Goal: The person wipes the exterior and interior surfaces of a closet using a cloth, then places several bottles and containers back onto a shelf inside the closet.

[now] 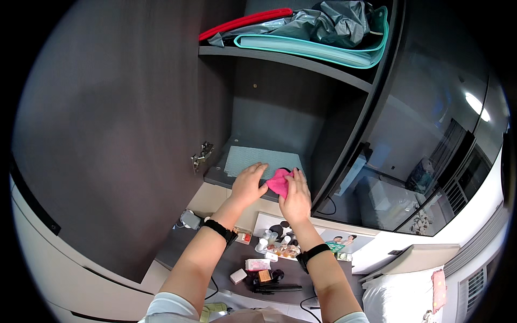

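My right hand [295, 198] holds a bright pink cloth [279, 182] at the front of the cabinet's lower compartment, with a bit of something black showing behind the cloth. Just to its left is my left hand [248, 185], palm turned inward, its thumb tip at the cloth's left edge; whether it grips the cloth is unclear. Beneath and behind both hands, a sheet of bubble wrap [258, 157] lies flat on the cabinet floor. Each wrist wears a black band.
A teal folder [307, 50], a crumpled grey plastic bag [335, 24] and a red flat item [246, 23] fill the upper shelf. The open cabinet door [109, 133] stands left, glossy dark doors [404, 161] right. Bottles and small boxes crowd the desk [291, 296] below.
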Demonstrator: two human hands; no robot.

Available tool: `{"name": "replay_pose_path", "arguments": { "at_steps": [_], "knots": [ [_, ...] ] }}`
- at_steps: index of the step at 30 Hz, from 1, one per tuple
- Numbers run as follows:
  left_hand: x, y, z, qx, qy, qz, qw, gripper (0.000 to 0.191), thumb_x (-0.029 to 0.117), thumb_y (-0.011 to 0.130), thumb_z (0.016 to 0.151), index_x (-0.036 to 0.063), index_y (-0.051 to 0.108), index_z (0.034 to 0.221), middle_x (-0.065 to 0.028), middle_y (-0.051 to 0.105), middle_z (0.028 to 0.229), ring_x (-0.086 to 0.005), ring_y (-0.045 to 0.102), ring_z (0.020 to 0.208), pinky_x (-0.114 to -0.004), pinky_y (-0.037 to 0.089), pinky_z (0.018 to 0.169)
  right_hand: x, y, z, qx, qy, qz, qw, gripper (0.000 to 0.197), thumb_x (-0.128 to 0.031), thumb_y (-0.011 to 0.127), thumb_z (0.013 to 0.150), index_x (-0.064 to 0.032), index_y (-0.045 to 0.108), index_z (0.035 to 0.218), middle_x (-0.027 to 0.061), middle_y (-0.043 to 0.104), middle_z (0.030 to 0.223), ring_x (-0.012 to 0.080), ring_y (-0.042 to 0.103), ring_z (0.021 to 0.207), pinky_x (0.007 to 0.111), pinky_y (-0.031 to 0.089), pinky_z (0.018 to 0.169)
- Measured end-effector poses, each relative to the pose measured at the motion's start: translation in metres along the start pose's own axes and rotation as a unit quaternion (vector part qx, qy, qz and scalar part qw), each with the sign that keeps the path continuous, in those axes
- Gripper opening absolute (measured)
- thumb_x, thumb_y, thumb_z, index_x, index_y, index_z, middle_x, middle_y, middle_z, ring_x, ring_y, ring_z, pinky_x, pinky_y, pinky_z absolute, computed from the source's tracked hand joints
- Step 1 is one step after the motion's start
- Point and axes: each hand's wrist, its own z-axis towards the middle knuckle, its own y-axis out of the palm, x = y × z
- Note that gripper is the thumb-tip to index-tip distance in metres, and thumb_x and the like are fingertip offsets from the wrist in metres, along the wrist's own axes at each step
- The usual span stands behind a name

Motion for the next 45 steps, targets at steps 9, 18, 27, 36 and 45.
{"name": "replay_pose_path", "arguments": {
  "at_steps": [9,18,27,36,45],
  "knots": [
    [-0.008,-0.004,0.038,-0.1,0.023,0.144,0.984,0.043,0.03,0.073,0.071,0.005,0.068,0.106,-0.0143,0.067,0.104,-0.0313,0.061,0.099,-0.041,0.05,0.086,0.012,-0.001,0.001,-0.062,-0.008,0.021,0.998,0.04,-0.026,0.066,0.076,-0.0089,0.064,0.112,0.0083,0.06,0.111,0.0288,0.054,0.105,0.043,0.044,0.09],
    [-0.011,-0.006,0.01,-0.048,0.062,0.136,0.988,0.015,0.007,0.064,0.068,0.0042,0.069,0.082,-0.0158,0.067,0.081,-0.0336,0.062,0.082,-0.043,0.05,0.079,0.007,0.003,-0.002,-0.067,-0.002,-0.013,0.998,0.041,-0.028,0.063,0.078,-0.0122,0.065,0.117,0.008,0.06,0.11,0.0282,0.054,0.105,0.043,0.043,0.09],
    [0.003,-0.024,-0.027,0.045,-0.006,0.056,0.997,0.026,0.002,0.062,0.069,0.0043,0.071,0.093,-0.017,0.068,0.09,-0.0356,0.061,0.087,-0.043,0.049,0.079,0.004,0.003,0.001,-0.035,0.029,0.005,0.999,0.031,-0.019,0.065,0.076,-0.0134,0.068,0.107,0.007,0.062,0.103,0.0289,0.058,0.098,0.043,0.046,0.085],
    [0.038,-0.047,-0.167,0.169,0.035,-0.037,0.984,0.032,-0.007,0.062,0.067,0.0041,0.068,0.097,-0.0129,0.067,0.102,-0.0329,0.06,0.087,-0.042,0.05,0.077,0.015,-0.003,0.002,-0.12,0.068,-0.073,0.988,0.038,-0.029,0.064,0.08,-0.0111,0.065,0.114,0.0088,0.06,0.107,0.0293,0.055,0.102,0.044,0.047,0.085],
    [-0.06,0.0,-0.309,0.06,-0.156,0.054,0.984,0.032,-0.007,0.064,0.068,0.0041,0.069,0.098,-0.0109,0.062,0.09,-0.031,0.058,0.086,-0.041,0.05,0.076,-0.001,0.011,0.002,-0.034,0.033,-0.108,0.993,0.036,-0.028,0.062,0.079,-0.0132,0.067,0.112,0.0046,0.059,0.098,0.0258,0.056,0.096,0.042,0.046,0.08]
  ]
}}
